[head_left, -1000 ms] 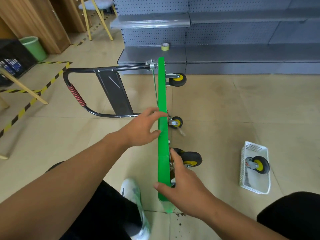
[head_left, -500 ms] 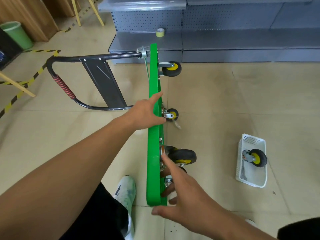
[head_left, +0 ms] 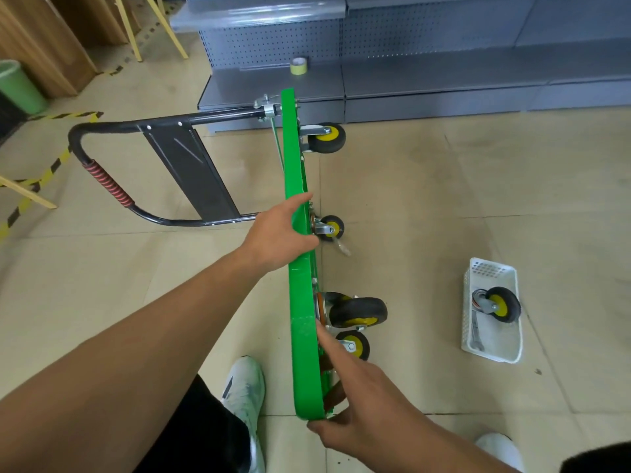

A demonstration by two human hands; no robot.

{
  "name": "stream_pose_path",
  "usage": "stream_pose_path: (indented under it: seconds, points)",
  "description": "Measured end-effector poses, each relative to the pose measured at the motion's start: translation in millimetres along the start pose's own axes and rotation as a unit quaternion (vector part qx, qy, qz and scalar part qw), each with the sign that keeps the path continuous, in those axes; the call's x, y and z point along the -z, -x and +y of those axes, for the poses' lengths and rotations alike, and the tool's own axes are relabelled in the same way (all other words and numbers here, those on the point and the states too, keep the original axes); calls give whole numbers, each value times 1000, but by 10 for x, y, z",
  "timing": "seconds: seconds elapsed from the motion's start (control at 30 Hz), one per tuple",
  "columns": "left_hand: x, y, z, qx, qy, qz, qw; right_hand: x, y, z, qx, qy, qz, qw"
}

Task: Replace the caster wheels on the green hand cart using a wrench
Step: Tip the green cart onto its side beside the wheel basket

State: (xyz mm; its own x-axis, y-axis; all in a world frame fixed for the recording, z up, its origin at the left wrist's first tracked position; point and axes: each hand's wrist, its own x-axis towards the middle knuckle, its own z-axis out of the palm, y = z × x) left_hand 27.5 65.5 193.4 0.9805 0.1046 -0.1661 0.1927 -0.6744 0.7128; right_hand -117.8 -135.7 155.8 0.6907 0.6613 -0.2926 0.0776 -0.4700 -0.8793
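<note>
The green hand cart (head_left: 302,295) stands on its long side on the floor, its black folding handle (head_left: 177,155) lying out to the left. Four yellow-hubbed caster wheels stick out to the right: a far one (head_left: 324,138), a middle one (head_left: 331,227), and two near ones (head_left: 358,312) (head_left: 355,344). My left hand (head_left: 280,233) grips the deck's upper edge at mid-length. My right hand (head_left: 355,404) holds the near end, thumb under the corner, index finger along the underside. A spare caster (head_left: 498,303) and a wrench (head_left: 476,332) lie in a white basket (head_left: 491,268) to the right.
Grey metal shelving (head_left: 409,80) runs along the back, with a roll of tape (head_left: 299,65) on its lowest shelf. A green bin (head_left: 17,87) and yellow-black floor tape (head_left: 51,172) are at the left. My white shoe (head_left: 244,387) is beside the cart's near end.
My right hand slid from the deck's upper edge down to the near corner, with the index finger now stretched along the underside. My left hand stays on the edge.
</note>
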Motion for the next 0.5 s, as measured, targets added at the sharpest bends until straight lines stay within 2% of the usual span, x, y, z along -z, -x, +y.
stream_pose_path:
  seconds: [0.5]
  points:
    - [-265, -133, 190, 3, 32, 9, 999, 252, 157, 103, 4, -22, 29, 999]
